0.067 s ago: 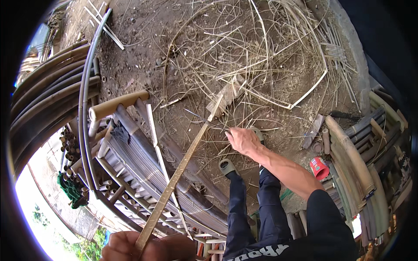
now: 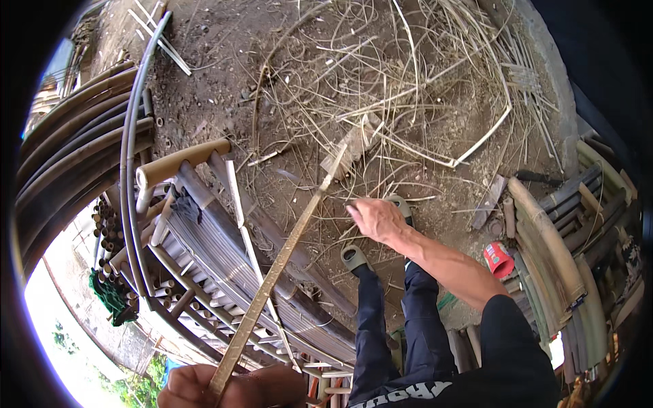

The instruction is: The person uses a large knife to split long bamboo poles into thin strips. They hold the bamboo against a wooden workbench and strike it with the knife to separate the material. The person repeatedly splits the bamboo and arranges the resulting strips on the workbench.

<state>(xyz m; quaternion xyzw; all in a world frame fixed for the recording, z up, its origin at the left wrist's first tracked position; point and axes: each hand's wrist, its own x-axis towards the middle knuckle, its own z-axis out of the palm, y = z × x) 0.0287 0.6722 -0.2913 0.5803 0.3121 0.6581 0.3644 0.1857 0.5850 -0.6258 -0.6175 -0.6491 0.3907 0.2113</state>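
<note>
1. At 7 o'clock, hard against the bottom rim, the left hand [image 2: 235, 386] is closing its fingers around the near end of a long bamboo strip [image 2: 286, 257].
2. The strip is running up toward 1 o'clock, crossing over a stack of bamboo poles [image 2: 218, 258] and ending at a wooden block [image 2: 354, 151] lying on the dirt.
3. Just right of centre, the right hand [image 2: 376, 217] is hovering over the ground with fingers loosely spread, gripping nothing; it is sitting well apart from the strip.
4. Below it, the person's dark trousers [image 2: 401, 326] and two sandalled feet [image 2: 355, 258] are standing on bare earth, which is leaving a small open patch around them.
5. At 3 o'clock a red cup [image 2: 498, 259] is lying beside thick poles [image 2: 551, 251] that are hemming in the right edge.
6. Farther out, from 11 to 2 o'clock, tangled bamboo slivers [image 2: 408, 81] are covering the dirt.
7. At 9 o'clock, curved pipes [image 2: 129, 163] are bounding the left side.
</note>
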